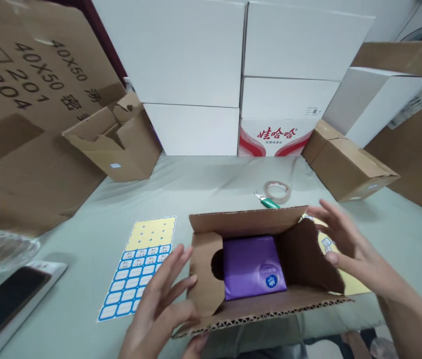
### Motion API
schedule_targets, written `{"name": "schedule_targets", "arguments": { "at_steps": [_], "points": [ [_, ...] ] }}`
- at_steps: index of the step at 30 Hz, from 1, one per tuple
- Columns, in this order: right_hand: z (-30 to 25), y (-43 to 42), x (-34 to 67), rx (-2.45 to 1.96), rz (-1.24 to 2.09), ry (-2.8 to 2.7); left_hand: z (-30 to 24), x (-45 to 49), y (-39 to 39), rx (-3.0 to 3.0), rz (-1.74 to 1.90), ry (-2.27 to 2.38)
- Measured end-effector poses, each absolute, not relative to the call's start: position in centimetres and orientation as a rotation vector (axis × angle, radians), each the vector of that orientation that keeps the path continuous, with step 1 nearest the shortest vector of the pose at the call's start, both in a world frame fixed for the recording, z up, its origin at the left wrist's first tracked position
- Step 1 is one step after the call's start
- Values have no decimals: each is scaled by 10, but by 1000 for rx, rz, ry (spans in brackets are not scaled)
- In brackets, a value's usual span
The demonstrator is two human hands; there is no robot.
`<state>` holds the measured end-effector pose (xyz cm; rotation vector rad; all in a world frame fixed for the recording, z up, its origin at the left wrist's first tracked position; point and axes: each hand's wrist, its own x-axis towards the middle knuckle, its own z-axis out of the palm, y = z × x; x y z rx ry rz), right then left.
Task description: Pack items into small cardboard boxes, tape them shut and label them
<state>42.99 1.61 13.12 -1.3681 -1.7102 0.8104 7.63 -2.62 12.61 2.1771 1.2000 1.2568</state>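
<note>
In the middle of the table's near side a small brown cardboard box stands with its top open. A purple plastic-wrapped tissue pack lies inside, toward the left end. My left hand is at the box's left end, fingers apart, with fingertips against or close to the left end flap. My right hand is beside the right end, slightly blurred, its fingers spread around the dark right flap; whether it touches the flap I cannot tell.
A label sheet and a phone on a white box lie to the left. Behind the box are a green cutter and a tape roll. Brown cartons stand on both sides; white boxes stack up behind.
</note>
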Motion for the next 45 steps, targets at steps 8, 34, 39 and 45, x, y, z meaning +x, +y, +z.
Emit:
{"name": "schedule_targets", "arguments": {
  "at_steps": [8, 34, 39, 45],
  "points": [
    [106, 31, 391, -1239, 1124, -1541, 109, 76, -5, 2075, 1306, 1471],
    [74, 137, 450, -1581, 434, -1910, 133, 93, 31, 3120, 820, 1003],
    [51, 177, 437, -1576, 520, -1944, 129, 117, 21, 3138, 804, 1094],
    [95, 152, 451, -1463, 677, -1700, 130, 120, 28, 3119, 784, 1046]
  ]
}}
